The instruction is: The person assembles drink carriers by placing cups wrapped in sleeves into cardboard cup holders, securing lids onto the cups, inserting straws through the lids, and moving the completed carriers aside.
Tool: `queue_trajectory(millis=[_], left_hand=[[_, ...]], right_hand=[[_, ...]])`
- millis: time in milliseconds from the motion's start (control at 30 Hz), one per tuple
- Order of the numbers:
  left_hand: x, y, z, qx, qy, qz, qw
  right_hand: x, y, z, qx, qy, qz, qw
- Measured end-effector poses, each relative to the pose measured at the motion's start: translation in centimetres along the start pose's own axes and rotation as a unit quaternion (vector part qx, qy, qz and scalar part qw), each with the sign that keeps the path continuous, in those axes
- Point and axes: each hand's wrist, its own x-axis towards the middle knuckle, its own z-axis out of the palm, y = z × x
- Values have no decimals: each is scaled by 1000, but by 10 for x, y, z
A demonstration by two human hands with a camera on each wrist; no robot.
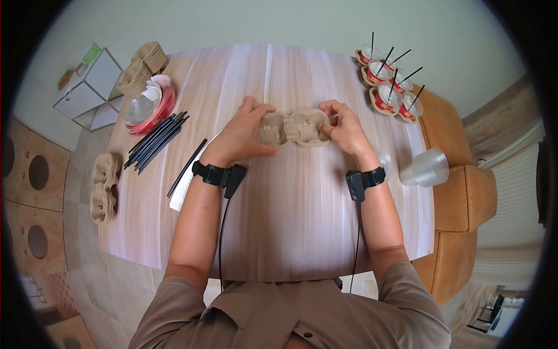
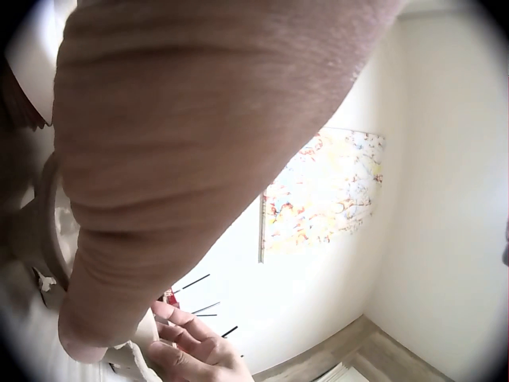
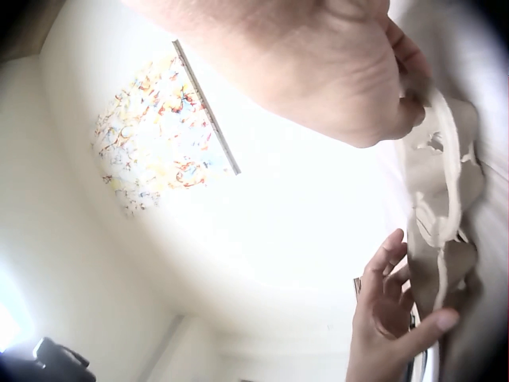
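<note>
A tan pulp two-cup drink carrier (image 1: pixel 306 125) lies before me at the middle of the table, its wells facing up. My right hand (image 1: pixel 347 129) pinches its right end, thumb inside the rim and fingers outside. Around the left end my left hand (image 1: pixel 244 131) is spread, fingers at the far edge and thumb at the near edge. In the right wrist view the carrier (image 3: pixel 429 167) appears edge-on, with the left hand's (image 3: pixel 382 318) fingers extended beside its far end. The left forearm covers most of the left wrist view.
Black straws (image 1: pixel 154 142), red cup sleeves (image 1: pixel 157 113) and stacked carriers (image 1: pixel 133 75) are at the left. Another carrier (image 1: pixel 104 189) sits at the left edge. Filled carriers of cups with straws (image 1: pixel 386 96) stand back right. Stacked clear cups (image 1: pixel 427 168) lie near the right edge.
</note>
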Motion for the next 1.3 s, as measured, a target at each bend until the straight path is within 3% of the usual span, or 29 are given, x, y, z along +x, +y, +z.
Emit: queue_trajectory(millis=[133,200,267,400,467,500,567,667,800,867,967,1167,1300], left_hand=[[2,-6,1,10,-10,9,1000],[2,-10,0,1,6,15,1000],[3,-18,2,-4,18,31,999],[5,-31,4,10,64,89,994],[10,-34,6,4,71,109,991],[7,-40,6,12,77,125,989],[8,-31,4,-7,59,124,990],[9,-28,3,-8,48,77,996],[6,-25,1,-2,46,58,997],[6,-25,1,2,50,59,997],[5,-27,1,18,63,68,995],[4,-27,-1,9,54,66,996],[3,-27,-1,22,103,66,992]], right_hand=[[-9,-6,-27,-77,14,-49,996],[-19,-23,-68,-74,126,-135,980],[-39,-43,-114,41,175,-98,979],[-82,-48,-186,35,254,-61,965],[-95,-18,-230,-8,261,-54,964],[-105,2,-237,-91,288,-16,953],[-128,-10,-246,-211,256,120,936],[-139,25,-257,-267,210,150,929],[-144,53,-256,-265,190,139,935],[-148,48,-250,-205,241,138,939],[-150,55,-258,-187,252,141,939],[-157,39,-265,-125,239,151,951],[-162,43,-272,-117,240,135,954]])
